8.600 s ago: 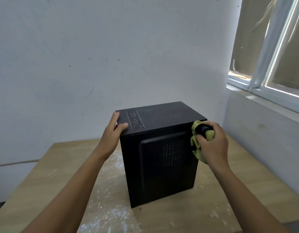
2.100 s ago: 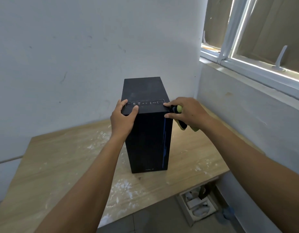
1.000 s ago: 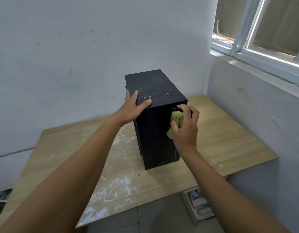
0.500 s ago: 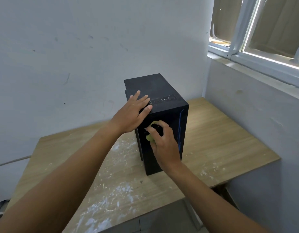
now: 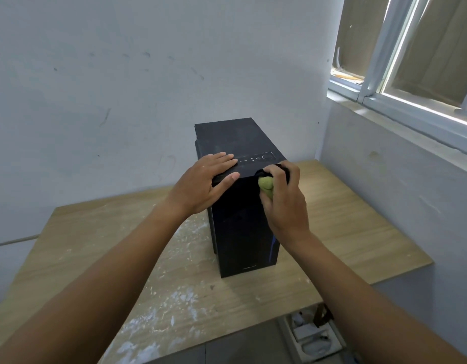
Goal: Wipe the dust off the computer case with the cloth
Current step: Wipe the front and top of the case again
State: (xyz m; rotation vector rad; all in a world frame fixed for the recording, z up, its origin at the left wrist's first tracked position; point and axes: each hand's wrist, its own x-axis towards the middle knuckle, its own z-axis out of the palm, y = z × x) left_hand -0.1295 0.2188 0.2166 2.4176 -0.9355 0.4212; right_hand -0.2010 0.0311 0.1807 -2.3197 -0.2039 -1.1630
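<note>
Standing upright on the table (image 5: 358, 219), well in from its edges, the computer case (image 5: 242, 232) turns its narrow front face toward the person. The cloth (image 5: 266, 185), a balled yellow-green wad, is pressed against the upper right of that face, right at the top edge. Half a second ago it sat lower and further left on the same panel, so the stroke has swept up and across. I judge the front is being worked in short passes, with its lower half and the top still to do. The right hand (image 5: 284, 203) has its fingers curled tightly round the cloth. The left hand (image 5: 203, 185) still lies flat on the top's front left corner, fingers straight and thumb over the front edge, steadying the case. That palm covers a patch that cannot be wiped until it shifts, just beside the row of buttons (image 5: 256, 158). White powdery patches (image 5: 174, 298) on the wood near the base could soil the cloth. The wall (image 5: 148, 74) rises close behind, a window (image 5: 411, 61) lies to the right, and a box of odds and ends (image 5: 313, 334) sits on the floor below.
</note>
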